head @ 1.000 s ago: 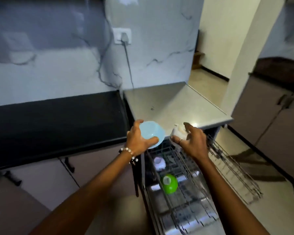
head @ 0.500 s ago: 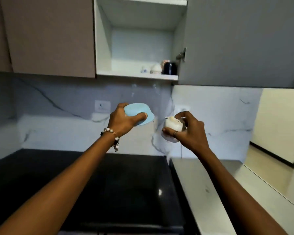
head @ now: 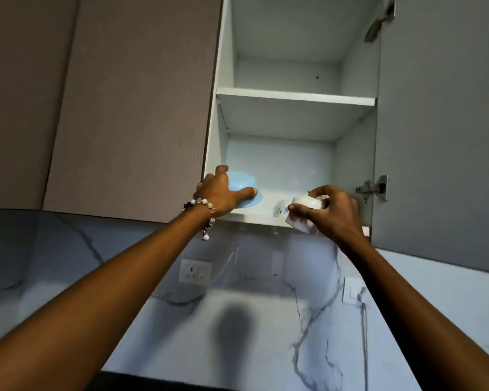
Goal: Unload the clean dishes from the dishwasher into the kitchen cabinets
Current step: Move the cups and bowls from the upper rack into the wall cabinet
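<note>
Raised since half a second ago: both hands, now up at the open cabinet instead of out before the backsplash.

Left fingers wrapped over the upturned bowl, thumb behind at 11 o'clock, gripping it firmly; left hand tipping the bowl onto the lower shelf at its 9 o'clock end, rim apparently touching or just above the board. Bracelet at the wrist.

Right fingers curled round a white cup, ring on one finger; right hand at the shelf's front lip toward 3 o'clock, cup partly below the edge, not yet inside.

Between the hands, a small patterned piece standing on the shelf, too blurred to name. Upper shelf bare from this angle.

Progress, judged: two dishes carried up, neither released. Placement only seconds off; dishwasher out of view, so what remains there cannot be told.
</note>
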